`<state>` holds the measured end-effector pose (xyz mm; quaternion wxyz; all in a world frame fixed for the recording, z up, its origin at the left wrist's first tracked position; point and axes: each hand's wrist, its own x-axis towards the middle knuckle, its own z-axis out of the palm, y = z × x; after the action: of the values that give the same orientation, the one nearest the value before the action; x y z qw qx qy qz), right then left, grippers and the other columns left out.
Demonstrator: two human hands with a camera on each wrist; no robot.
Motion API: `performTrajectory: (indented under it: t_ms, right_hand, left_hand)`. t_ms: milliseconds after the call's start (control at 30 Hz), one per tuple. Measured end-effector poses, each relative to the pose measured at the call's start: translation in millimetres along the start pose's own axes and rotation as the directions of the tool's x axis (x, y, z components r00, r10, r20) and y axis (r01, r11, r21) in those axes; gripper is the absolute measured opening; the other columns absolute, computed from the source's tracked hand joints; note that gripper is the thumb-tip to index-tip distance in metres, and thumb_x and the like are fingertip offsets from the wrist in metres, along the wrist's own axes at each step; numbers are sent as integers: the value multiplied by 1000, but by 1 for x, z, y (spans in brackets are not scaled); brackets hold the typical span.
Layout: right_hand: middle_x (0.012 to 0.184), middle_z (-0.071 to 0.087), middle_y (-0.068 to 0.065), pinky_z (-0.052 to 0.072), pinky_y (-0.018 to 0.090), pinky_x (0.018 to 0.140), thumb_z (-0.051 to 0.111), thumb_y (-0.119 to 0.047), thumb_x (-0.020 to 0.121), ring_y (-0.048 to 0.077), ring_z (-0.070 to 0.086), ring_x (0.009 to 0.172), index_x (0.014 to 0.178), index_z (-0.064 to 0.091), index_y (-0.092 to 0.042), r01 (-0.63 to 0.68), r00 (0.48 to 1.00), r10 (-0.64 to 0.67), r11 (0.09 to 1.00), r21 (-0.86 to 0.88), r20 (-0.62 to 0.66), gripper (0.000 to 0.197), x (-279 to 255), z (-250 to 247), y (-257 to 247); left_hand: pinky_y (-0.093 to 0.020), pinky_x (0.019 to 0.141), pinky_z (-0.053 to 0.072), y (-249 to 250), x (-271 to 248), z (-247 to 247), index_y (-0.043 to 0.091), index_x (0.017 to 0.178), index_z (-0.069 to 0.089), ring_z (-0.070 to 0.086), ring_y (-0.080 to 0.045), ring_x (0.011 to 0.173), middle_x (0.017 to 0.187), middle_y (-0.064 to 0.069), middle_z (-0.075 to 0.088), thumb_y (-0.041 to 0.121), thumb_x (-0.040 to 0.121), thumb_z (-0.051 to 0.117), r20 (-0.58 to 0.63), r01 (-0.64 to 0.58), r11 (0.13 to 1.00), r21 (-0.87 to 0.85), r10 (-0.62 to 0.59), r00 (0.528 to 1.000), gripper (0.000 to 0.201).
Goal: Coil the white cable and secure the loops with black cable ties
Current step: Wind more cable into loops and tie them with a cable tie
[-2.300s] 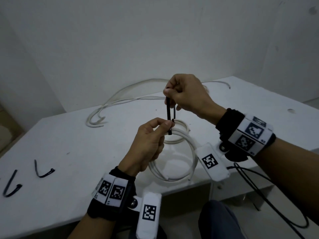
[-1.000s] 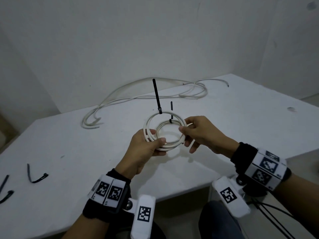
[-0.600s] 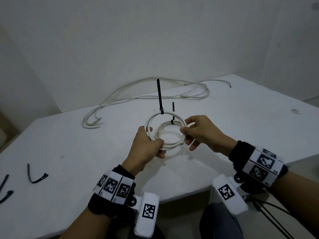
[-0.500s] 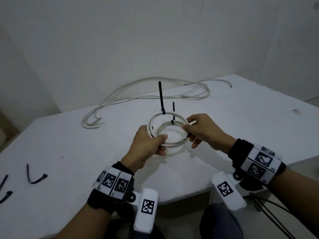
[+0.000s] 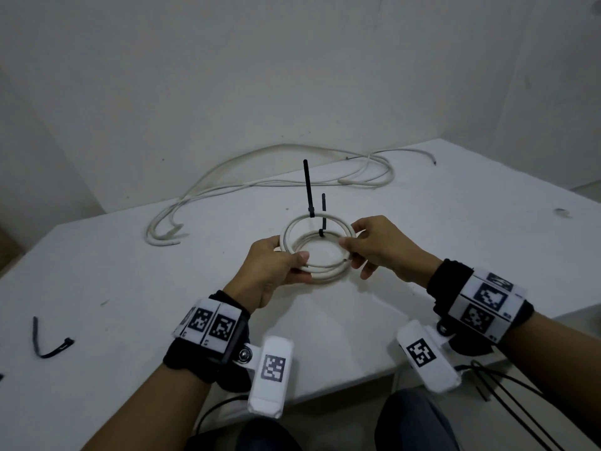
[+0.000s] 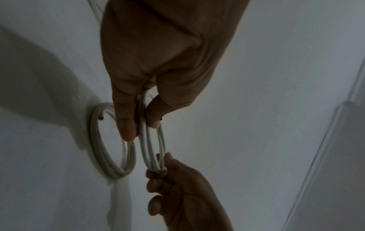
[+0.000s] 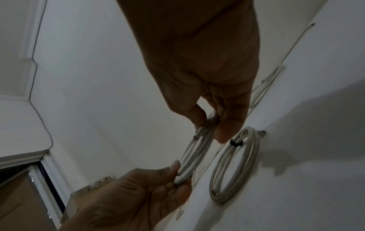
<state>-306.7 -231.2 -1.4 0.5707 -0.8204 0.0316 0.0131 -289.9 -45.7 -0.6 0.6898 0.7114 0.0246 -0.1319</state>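
Holds the white cable coil point(image 5: 325, 276) just above the table point(image 5: 130, 288), toward its front edge, with left hand point(image 5: 270, 271) and right hand point(image 5: 380, 249) each pinching the loops on opposite sides. Seems light, stiff and springy. Better to grip across every loop, beside a black cable tie point(image 5: 308, 190).

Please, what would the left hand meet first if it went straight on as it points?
Probably the right hand, pinching the far side of the white coil that the left hand grips; depth is unclear.
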Motion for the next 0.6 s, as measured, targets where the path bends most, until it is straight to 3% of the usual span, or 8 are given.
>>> performTrajectory:
  t_ms: [133,267,333,433,500,600]
  right_hand:
    - [62,59,8,49,26,41,60,-12,90,8,56,42,101,58,0,26,1000,-26,1000,-6,-7,17,-1,2,1]
    - [63,59,9,50,26,42,60,-11,90,9,57,44,103,58,-1,31,999,-31,999,18,-24,16,-3,2,2]
    - [63,59,9,50,26,41,60,-11,90,9,56,43,103,58,-4,36,999,-35,999,30,-38,15,-5,1,1]
    - [64,61,9,50,26,42,60,-10,90,11,58,47,105,57,-6,44,998,-43,998,44,-36,16,-8,-1,2]
    - [63,60,9,50,26,42,61,-10,89,11,58,47,103,57,-3,29,999,-28,998,63,-20,16,-9,-1,2]
    - [62,59,10,50,26,41,61,-10,89,13,57,45,99,58,2,2,1000,-2,997,80,-1,16,-10,-1,1]
  left_hand:
    - [-29,59,60,1,6,0,-8,90,60,70,-21,63,82,-18,68,-8,86,59,17,76,992,-96,-75,997,4]
    - [-34,57,60,-1,7,0,-1,91,57,69,-21,61,73,-12,70,-8,88,55,24,99,981,-168,-96,995,8]
    - [-32,55,59,0,5,-2,1,86,60,68,-20,60,71,-10,69,2,91,57,35,124,982,-143,-121,992,6]
    - [-27,52,58,0,4,-6,1,79,62,64,-22,67,74,-10,65,16,94,56,21,151,978,-143,-150,989,22]
    - [-27,52,57,-1,2,-9,1,78,62,64,-22,68,73,-10,64,17,93,56,33,153,975,-160,-149,988,23]
    - [-25,48,55,-1,-1,-11,-1,73,61,68,-18,53,65,-13,66,9,90,60,0,101,986,-132,-102,995,20]
